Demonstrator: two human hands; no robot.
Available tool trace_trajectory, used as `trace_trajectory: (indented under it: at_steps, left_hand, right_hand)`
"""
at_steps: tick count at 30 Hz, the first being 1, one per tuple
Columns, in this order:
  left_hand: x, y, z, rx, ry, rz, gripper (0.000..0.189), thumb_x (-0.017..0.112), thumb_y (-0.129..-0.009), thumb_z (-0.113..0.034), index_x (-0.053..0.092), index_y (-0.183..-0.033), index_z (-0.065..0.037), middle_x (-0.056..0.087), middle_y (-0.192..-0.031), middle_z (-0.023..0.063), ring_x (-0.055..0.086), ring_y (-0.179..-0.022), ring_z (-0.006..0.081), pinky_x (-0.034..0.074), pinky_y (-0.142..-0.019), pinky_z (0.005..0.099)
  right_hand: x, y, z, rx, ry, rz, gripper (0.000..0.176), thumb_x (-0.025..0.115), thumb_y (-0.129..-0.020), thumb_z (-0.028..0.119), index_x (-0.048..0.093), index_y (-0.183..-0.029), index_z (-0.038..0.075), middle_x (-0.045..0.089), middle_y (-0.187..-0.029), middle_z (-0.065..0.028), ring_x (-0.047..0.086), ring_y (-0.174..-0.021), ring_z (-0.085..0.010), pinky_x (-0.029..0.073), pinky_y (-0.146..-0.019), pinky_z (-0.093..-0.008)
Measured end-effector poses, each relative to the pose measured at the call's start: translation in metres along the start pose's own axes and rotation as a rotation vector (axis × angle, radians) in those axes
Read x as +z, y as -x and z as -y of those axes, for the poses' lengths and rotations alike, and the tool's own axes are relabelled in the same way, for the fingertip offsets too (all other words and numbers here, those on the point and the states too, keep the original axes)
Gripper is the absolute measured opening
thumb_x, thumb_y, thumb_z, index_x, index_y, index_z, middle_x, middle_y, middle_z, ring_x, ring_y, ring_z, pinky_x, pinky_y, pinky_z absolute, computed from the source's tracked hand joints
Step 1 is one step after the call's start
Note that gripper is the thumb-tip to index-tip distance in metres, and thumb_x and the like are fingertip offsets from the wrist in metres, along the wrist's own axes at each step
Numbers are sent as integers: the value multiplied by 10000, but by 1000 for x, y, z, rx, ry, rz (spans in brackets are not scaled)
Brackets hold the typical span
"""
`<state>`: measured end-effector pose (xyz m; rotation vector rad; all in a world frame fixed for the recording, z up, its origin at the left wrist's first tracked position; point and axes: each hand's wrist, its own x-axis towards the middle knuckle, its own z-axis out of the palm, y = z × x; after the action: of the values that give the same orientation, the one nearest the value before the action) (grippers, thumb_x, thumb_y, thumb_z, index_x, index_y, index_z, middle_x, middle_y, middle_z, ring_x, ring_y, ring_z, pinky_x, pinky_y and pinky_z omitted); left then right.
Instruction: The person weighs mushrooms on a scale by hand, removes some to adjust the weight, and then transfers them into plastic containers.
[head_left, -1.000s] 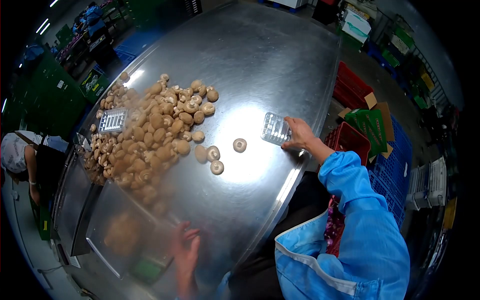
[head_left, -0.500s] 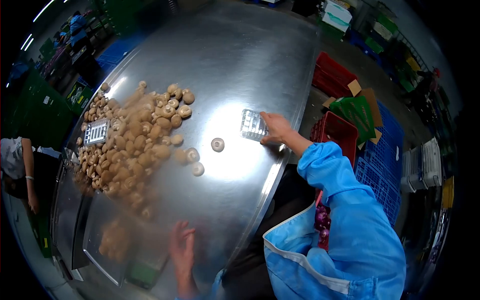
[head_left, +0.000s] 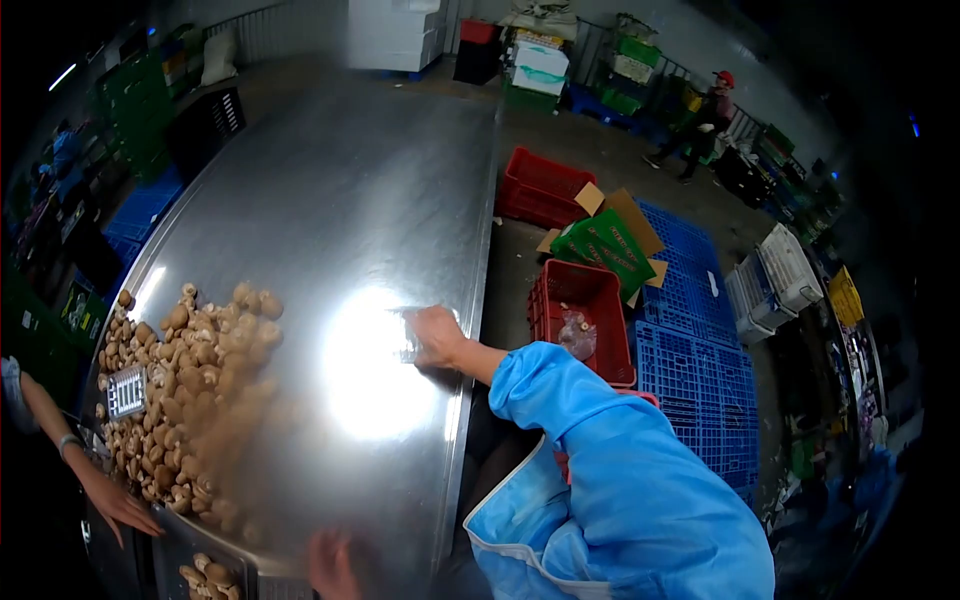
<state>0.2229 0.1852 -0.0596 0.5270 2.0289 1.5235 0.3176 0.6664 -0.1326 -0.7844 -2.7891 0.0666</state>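
Right hand: fingers curled round the near end of a clear plastic punnet (head_left: 408, 346), the right hand (head_left: 436, 336) closed on it; glare and the hand itself hide much of the punnet.
Left hand: the left hand (head_left: 333, 566) is low by the table's near edge, well apart from the right; motion blur hides how far its fingers are open, and whether it holds anything cannot be told.
Punnets: two; one in the right hand at the table's right side, and a second punnet (head_left: 126, 392) resting on the mushrooms at the far left.
Brown-capped mushrooms: one large heap of mushrooms (head_left: 185, 400) on the steel table (head_left: 330, 210), too many to count; a small cluster (head_left: 210, 574) lies lower down, beyond the table's rim.
Co-worker: one bare hand (head_left: 120, 506), fingers spread, beside the heap.
Red crates: at least two, an upper crate (head_left: 545, 190) and a nearer crate (head_left: 606, 350), right of the table.
Green-printed carton: one carton (head_left: 606, 250), flaps open, between crates and blue pallets (head_left: 695, 400).
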Motion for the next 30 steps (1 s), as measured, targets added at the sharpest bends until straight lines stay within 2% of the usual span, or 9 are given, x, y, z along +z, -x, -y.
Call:
trace_trajectory:
  at_steps: [3,6,13,14,18,21,22,26,30]
  left_hand:
    - [3,-2,0,-14,-43,-17,374,606,-933,-22,554,-1293,62,631,-1235,198,615,-1118,271,499,-965,377]
    - [4,-2,-4,-24,-71,-35,352,613,-931,-28,571,-1268,64,644,-1216,196,621,-1106,263,499,-966,377]
    - [1,-4,3,-44,-34,-33,333,617,-934,-37,582,-1251,56,651,-1210,184,623,-1097,256,500,-961,371]
    - [2,-6,4,-49,-28,-34,331,618,-934,-38,582,-1250,56,650,-1212,183,622,-1097,254,500,-960,370]
    - [-1,-20,6,-91,-25,-38,332,623,-942,-54,583,-1257,46,643,-1225,183,616,-1105,249,492,-971,364]
    - [-10,-42,27,-44,38,-84,347,605,-942,-33,555,-1281,25,637,-1194,165,626,-1059,215,499,-945,336]
    - [-16,-50,52,53,115,-105,366,586,-934,3,526,-1295,17,634,-1159,143,641,-1007,184,515,-905,309]
    - [-16,-82,4,52,-174,-243,337,608,-919,-16,564,-1252,17,647,-1140,107,615,-1048,187,480,-940,322]
    - [-13,-135,-29,135,-252,-392,399,619,-889,-25,559,-1282,9,623,-1209,109,576,-1131,211,439,-996,337]
  right_hand:
    - [-19,-1,8,26,-34,149,854,818,-626,340,467,-1332,11,612,-1092,-248,579,-1041,-394,468,-929,-463]
    - [-27,1,6,-56,12,172,852,790,-652,394,459,-1341,17,623,-1058,-249,592,-1013,-405,478,-896,-476]
    - [-68,-24,-22,28,-348,465,820,722,-742,411,397,-1401,47,662,-921,-267,641,-897,-425,502,-827,-489]
    - [-77,-25,-19,12,-300,418,659,675,-815,289,432,-1383,62,669,-915,-255,648,-886,-419,505,-817,-484]
    - [-84,-46,-27,40,-173,333,412,546,-883,15,565,-1288,88,679,-972,-236,654,-939,-400,512,-819,-475]
    - [-72,-66,-38,2,-367,25,436,518,-824,-80,599,-1222,78,696,-988,-207,672,-892,-397,534,-815,-462]
    - [-74,-77,-36,45,-452,52,508,494,-805,-154,543,-1257,72,700,-977,-181,699,-869,-307,557,-768,-402]
    - [-56,-124,-8,165,-902,28,459,442,-869,-99,501,-1293,65,693,-976,-164,718,-774,-208,575,-695,-330]
    - [-8,-189,19,200,-1151,130,536,416,-920,-53,360,-1441,60,664,-1022,-187,721,-808,-235,579,-679,-303]
